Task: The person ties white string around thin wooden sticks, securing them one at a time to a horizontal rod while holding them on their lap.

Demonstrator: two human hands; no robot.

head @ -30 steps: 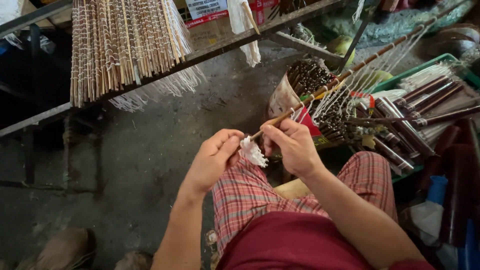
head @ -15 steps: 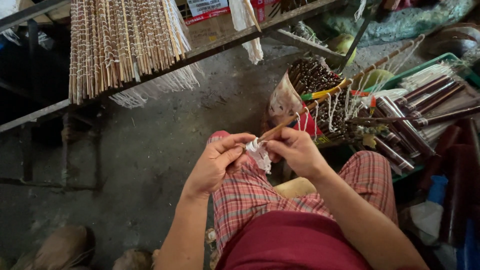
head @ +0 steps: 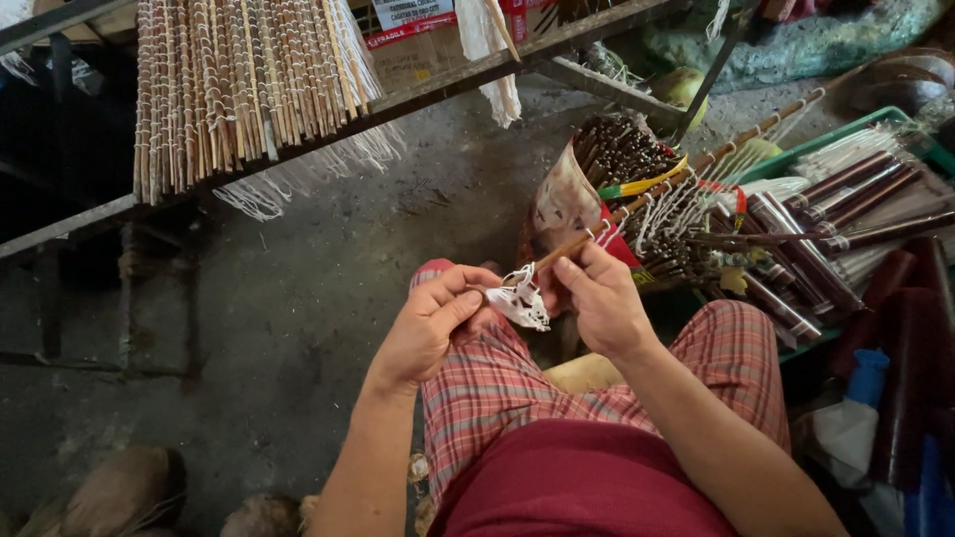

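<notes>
Both hands (head: 428, 323) (head: 597, 298) sit lower now, each grip pinching white thread (head: 519, 298), hiding the stick's (head: 637, 204) tip.

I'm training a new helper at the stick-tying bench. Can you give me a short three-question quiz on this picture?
1. True or false: both hands are at the near end of a long thin stick.
2. What lies between the left hand and the right hand?
A. a knot of white string
B. a roll of tape
C. a paintbrush
3. Where do the finished light-coloured sticks hang?

Key
1. True: the stick runs up and to the right from the hands.
2. A: the white string.
3. Over the rail at the top left, as a row of sticks.
</notes>
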